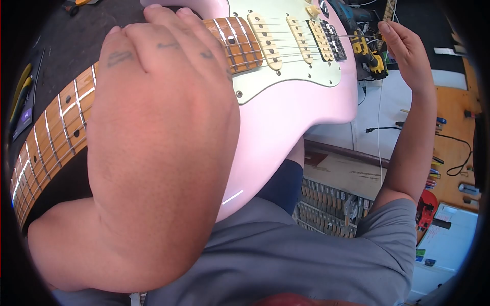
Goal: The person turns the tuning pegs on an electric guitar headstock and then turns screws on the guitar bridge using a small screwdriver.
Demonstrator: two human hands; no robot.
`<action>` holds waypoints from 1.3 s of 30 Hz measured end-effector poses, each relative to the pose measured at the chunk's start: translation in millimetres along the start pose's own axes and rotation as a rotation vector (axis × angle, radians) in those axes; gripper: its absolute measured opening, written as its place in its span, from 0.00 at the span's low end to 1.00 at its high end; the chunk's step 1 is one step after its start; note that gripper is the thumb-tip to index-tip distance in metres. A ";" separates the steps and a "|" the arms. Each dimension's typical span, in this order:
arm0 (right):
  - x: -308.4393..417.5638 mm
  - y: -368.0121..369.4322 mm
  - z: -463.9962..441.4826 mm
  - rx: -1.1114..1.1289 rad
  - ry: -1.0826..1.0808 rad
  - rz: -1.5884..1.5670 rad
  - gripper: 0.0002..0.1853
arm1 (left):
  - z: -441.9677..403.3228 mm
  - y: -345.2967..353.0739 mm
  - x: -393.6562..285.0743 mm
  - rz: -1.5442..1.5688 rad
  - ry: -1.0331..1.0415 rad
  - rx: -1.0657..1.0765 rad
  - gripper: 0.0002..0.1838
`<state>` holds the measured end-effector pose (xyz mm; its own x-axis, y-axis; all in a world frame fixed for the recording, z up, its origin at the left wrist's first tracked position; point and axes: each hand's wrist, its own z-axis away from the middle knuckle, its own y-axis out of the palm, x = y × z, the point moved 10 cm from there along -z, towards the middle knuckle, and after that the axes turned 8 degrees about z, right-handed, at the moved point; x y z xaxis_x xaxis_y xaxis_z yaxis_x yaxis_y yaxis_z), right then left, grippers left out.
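Observation:
A pink electric guitar with a pale green pickguard lies in front of me. My left hand lies across its maple neck, fingers closed over the strings near the upper frets; the thumb is hidden. Beyond the pickups, my right hand is raised at the bridge, its thumb and fingers pinched on a screwdriver. The thin shaft reaches the bridge saddles, but the exact contact of its tip is too small to tell. Most of the handle is hidden by the hand.
Yellow-and-black tools and a teal power tool lie past the body. At the right are a wooden bench with hand tools and cables, a red object and a whiteboard. A rack of small tools stands below.

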<state>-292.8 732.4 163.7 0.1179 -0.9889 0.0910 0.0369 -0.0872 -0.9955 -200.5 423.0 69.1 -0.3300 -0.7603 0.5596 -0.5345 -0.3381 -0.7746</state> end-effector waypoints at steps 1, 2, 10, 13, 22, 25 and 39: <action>26.6 2.8 6.3 -0.059 -0.067 -0.036 0.13 | 0.3 0.3 -0.1 0.001 0.002 0.001 0.25; 44.1 0.5 9.7 -0.120 -0.135 -0.072 0.14 | 0.4 0.6 0.1 0.005 0.004 0.001 0.25; 6.7 1.0 3.0 -0.029 -0.064 0.074 0.12 | -0.6 -0.2 -0.4 -0.015 0.000 0.015 0.25; 37.4 0.4 10.1 -0.102 -0.125 -0.001 0.14 | -0.2 0.2 0.0 -0.004 -0.007 0.005 0.25; 26.9 1.4 9.5 -0.067 -0.080 -0.013 0.12 | 0.0 -0.4 -0.5 -0.009 0.005 0.020 0.26; 42.5 1.9 11.7 -0.093 -0.127 -0.004 0.14 | 0.4 0.3 -0.5 -0.010 0.005 0.018 0.26; 28.8 -5.8 9.3 -0.080 -0.117 -0.001 0.13 | 0.2 0.7 -0.4 0.006 -0.001 0.025 0.26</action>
<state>-280.4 705.6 172.3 0.2329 -0.9683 0.0900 -0.0413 -0.1023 -0.9939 -200.6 423.0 68.3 -0.3329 -0.7628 0.5543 -0.5129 -0.3468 -0.7853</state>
